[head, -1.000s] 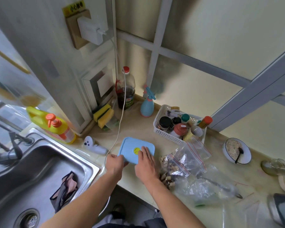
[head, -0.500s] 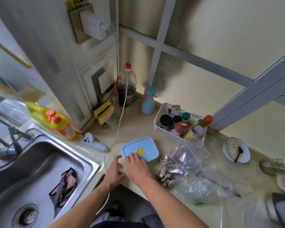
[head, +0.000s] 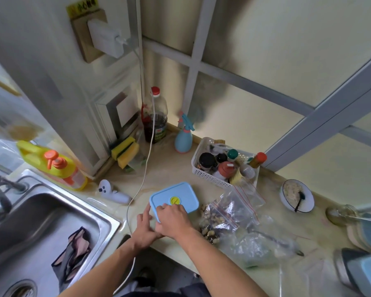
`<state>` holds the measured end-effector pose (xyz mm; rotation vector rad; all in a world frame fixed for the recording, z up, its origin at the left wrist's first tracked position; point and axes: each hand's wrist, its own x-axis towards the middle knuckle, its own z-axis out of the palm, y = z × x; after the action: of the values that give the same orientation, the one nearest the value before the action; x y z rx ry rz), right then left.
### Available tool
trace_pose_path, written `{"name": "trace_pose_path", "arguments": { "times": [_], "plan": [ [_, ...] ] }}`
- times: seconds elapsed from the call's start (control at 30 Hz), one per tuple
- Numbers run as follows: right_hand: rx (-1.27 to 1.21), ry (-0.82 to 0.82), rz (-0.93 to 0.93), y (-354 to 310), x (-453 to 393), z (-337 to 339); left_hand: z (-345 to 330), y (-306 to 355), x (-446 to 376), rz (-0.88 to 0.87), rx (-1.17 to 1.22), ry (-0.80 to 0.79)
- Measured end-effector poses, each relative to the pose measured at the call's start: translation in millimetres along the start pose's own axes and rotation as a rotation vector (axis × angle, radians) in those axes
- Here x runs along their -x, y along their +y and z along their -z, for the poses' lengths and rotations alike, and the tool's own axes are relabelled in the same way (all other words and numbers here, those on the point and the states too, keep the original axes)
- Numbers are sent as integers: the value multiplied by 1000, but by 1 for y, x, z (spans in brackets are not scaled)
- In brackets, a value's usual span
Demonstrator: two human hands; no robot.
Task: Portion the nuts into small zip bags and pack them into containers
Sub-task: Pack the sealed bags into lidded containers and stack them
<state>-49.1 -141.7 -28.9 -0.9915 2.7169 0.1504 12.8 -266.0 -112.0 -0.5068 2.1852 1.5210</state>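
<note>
Nuts [head: 210, 219] loose in a heap on the pale counter [head: 171, 168], partly under clear zip bags [head: 234, 209] with red seal strips, just right of a blue-lidded container [head: 176, 198]. Container lid shut, yellow round valve at its middle, set near the counter's front edge. Right hand [head: 171, 219] laid over the near left part of the lid, fingers bent down onto it and pressing. Left hand [head: 145, 227] beside it at the container's left corner, forefinger stretched up along the lid's edge, the rest of the fingers tucked under the right hand; hard to tell whether gripping the rim. More crumpled clear plastic [head: 263, 247] further right, with a dark spoon-like handle lying through it. White perforated basket [head: 219, 168] of jars and bottles behind the bags. Bowl [head: 298, 198] holding a pale grainy food and a dark spoon to the right. Blue spray bottle [head: 183, 138] and a dark-liquid bottle [head: 155, 121] with red cap in the corner. White cable [head: 146, 168] trailing across the counter. Steel sink [head: 41, 221] at left, a dark cloth [head: 73, 254] inside, yellow soap bottle [head: 54, 166] behind it.
</note>
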Motion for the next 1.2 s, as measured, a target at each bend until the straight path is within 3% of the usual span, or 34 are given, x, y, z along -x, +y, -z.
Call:
{"name": "trace_pose_path", "arguments": {
  "times": [0.13, 0.4, 0.53, 0.63, 0.77, 0.87, 0.97, 1.03, 1.1, 1.2],
  "plan": [
    [-20, 63, -34, -11, 7, -18, 4, -2, 0, 12, 50, 27],
    [-254, 718, -272, 15, 2, 27, -19, -16, -27, 126, 150, 144],
    [-408, 857, -509, 47, 12, 33, -34, 29, -1, 129, 49, 295],
    [-420, 954, -534, 68, 26, 33, -43, 42, 2, 100, -46, 360],
    [-510, 957, -547, 95, 45, 35, -52, 45, -1, 164, -76, 392],
    [-881, 1015, -732, 116, 63, 48, -62, 59, 5, 215, -91, 582],
    [-1342, 1040, -1093, 153, 77, 48, -79, 66, 13, -11, -289, 703],
    [-1587, 1008, -1316, 179, 86, 41, -96, 72, 20, -186, -365, 620],
    [-1609, 806, -1376, 194, 97, 36, -114, 76, 24, -272, -413, 464],
    [-1476, 386, -1201, 199, 106, 23, -138, 75, 23, -238, -389, 349]
  ]
}}
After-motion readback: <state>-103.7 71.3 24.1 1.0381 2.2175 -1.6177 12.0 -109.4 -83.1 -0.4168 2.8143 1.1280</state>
